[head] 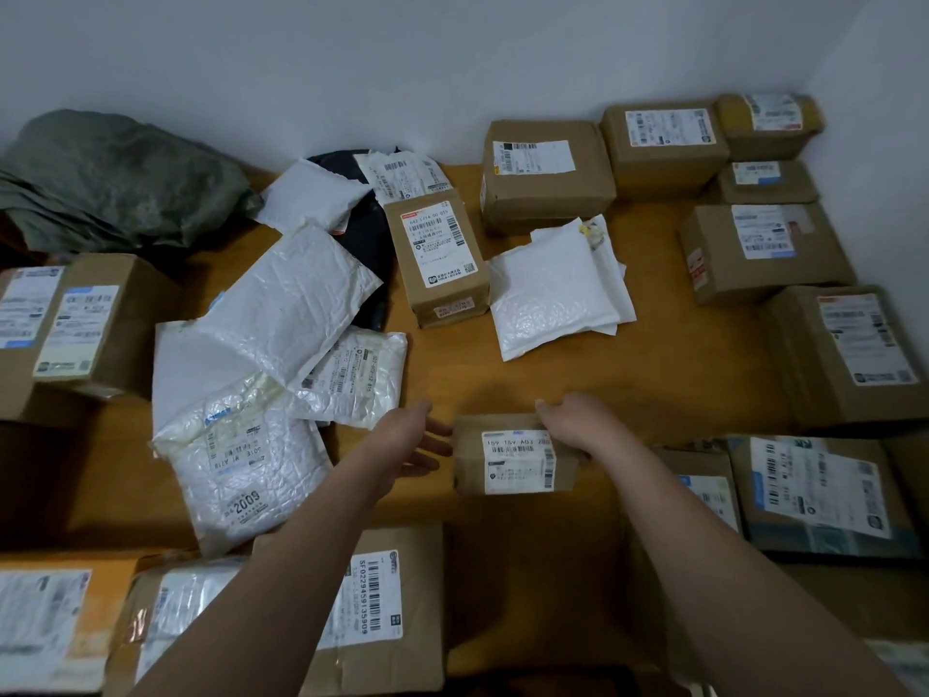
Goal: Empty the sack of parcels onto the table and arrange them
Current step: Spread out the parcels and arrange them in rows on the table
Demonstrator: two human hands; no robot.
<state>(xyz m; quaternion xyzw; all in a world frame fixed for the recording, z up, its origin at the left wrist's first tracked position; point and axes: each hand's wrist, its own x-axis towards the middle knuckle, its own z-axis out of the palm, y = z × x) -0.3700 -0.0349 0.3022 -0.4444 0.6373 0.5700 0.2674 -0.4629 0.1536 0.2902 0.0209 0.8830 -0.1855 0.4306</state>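
body: two bare forearms | sleeves: none visible | hands: ungloved

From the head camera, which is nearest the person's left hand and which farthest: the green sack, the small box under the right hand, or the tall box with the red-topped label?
1. Small box, just right of the left hand.
2. Tall box with the red-topped label, mid-table beyond.
3. Green sack, far left corner.

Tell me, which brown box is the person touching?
The small box at the front middle; the right hand grips its far corner. Every other box sits untouched.
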